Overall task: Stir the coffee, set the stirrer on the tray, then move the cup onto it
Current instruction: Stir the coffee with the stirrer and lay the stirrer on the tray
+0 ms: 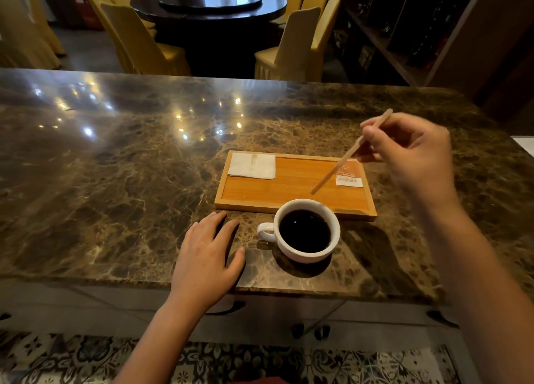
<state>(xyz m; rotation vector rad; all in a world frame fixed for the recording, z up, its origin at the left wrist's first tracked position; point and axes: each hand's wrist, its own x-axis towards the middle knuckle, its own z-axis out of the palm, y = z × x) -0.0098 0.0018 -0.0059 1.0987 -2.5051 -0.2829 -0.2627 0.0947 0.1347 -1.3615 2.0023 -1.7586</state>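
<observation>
A white cup [306, 252] full of black coffee stands on the marble counter, just in front of the wooden tray [289, 187], handle pointing left. My right hand [410, 152] pinches a thin wooden stirrer [332, 174] and holds it slanted above the tray's right half, its lower tip hovering close over the tray floor behind the cup. My left hand [208, 253] lies flat on the counter to the left of the cup, fingers spread, touching nothing else.
On the tray lie a folded white napkin [252, 166] at the back left and an orange-and-white sachet [350, 175] at the back right. The counter's front edge [260, 285] runs just below the cup. Yellow-covered chairs and a dark round table stand behind.
</observation>
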